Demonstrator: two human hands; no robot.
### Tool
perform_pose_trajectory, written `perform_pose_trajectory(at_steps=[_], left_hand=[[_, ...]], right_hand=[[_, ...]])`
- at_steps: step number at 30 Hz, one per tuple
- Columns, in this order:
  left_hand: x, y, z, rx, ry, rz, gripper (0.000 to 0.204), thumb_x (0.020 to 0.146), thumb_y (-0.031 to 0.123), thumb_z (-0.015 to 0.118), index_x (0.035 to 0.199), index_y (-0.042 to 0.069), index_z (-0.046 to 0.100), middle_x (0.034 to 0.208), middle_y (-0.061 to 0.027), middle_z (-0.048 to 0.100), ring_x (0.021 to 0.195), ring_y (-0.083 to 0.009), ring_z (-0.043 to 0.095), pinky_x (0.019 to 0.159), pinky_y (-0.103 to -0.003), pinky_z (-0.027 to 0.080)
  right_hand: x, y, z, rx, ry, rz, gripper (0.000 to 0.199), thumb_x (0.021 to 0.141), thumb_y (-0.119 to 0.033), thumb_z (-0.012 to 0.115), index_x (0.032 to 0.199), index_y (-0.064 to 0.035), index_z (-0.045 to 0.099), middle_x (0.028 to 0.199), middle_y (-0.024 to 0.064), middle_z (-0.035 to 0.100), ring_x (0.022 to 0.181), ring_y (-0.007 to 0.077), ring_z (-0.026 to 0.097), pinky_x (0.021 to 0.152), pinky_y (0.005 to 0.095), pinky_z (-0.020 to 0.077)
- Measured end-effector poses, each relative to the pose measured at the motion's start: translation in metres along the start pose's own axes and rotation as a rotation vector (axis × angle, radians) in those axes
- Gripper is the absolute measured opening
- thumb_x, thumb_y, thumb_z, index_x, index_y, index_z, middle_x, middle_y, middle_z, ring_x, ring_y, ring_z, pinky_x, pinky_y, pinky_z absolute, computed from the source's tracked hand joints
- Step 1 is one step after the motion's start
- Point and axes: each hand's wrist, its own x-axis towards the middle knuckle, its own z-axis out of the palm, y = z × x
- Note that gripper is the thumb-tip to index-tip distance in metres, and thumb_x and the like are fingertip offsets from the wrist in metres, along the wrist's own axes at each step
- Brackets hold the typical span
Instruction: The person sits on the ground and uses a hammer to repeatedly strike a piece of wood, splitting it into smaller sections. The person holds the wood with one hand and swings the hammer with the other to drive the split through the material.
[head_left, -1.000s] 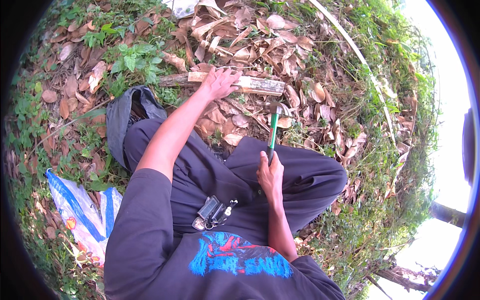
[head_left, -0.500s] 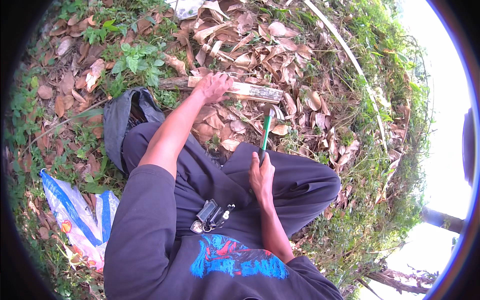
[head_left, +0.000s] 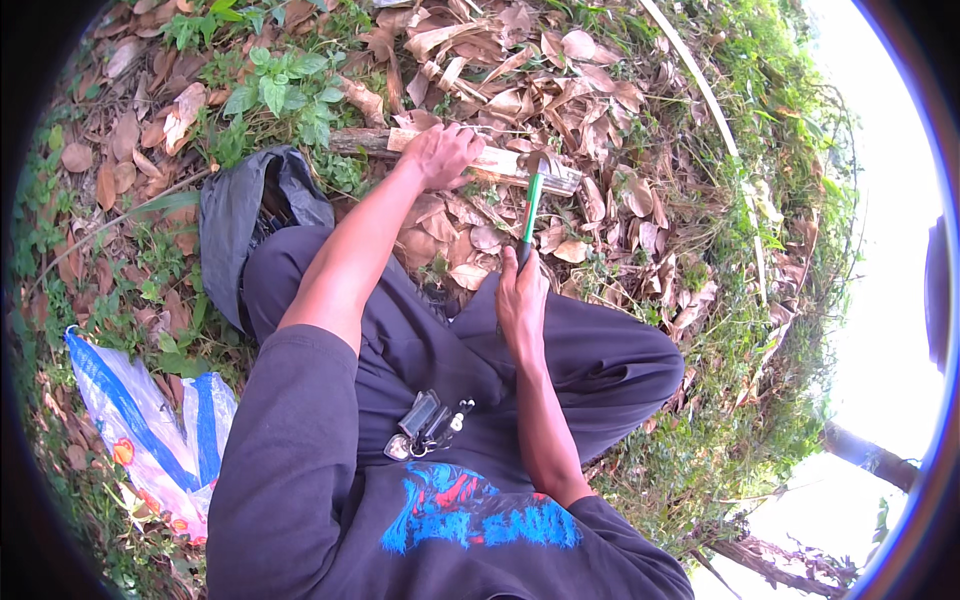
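Note:
A short, pale wooden board lies among dry leaves in front of my crossed legs. My left hand grips it left of its middle, fingers bent over the wood; whether something small is pinched there is hidden. My right hand is closed round the black grip of a hammer with a green shaft. The hammer's head is over the right part of the board; contact with the wood cannot be made out. A darker stick of wood extends left from under the board.
A dark plastic bag stands open by my left knee. A clear, blue-striped plastic bag lies further left. Keys and small attachments rest on my lap. A long pale strip curves through grass at the right.
The hammer has risen from the board's near edge to over its right part, my right hand moving away from my lap. My left hand stays on the board. The view has shifted slightly.

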Motion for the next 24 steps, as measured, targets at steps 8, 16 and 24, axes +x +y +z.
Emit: perform_pose_trajectory(at_steps=[8,16,24], left_hand=[[0.002,0.004,-0.010,-0.033,-0.051,-0.013,0.066,0.084,0.048,0.075,0.128,0.002,0.058,0.110,-0.0127,0.063,0.101,-0.0264,0.067,0.087,-0.038,0.056],[0.005,0.002,-0.005,-0.025,-0.027,-0.006,0.066,0.084,0.049,0.074,0.129,0.002,0.057,0.111,-0.0128,0.063,0.100,-0.0272,0.067,0.088,-0.039,0.056],[0.002,-0.001,-0.007,-0.017,-0.047,-0.011,0.066,0.085,0.050,0.073,0.127,0.002,0.057,0.111,-0.0126,0.063,0.097,-0.0265,0.068,0.083,-0.038,0.058]], right_hand=[[0.016,-0.005,0.004,-0.084,0.001,0.022,0.034,0.107,-0.029,0.051,0.115,0.0043,0.051,0.075,0.0319,0.060,0.073,0.0529,0.059,0.063,0.0566,0.0407],[0.014,0.002,0.011,-0.137,0.065,-0.015,0.041,0.107,-0.033,0.050,0.122,0.0054,0.049,0.081,0.0339,0.062,0.080,0.0529,0.062,0.067,0.0589,0.0432],[-0.003,-0.009,0.004,-0.052,0.140,-0.062,0.036,0.108,-0.032,0.049,0.112,0.0032,0.048,0.078,0.0320,0.062,0.074,0.0546,0.060,0.062,0.0575,0.0424]])
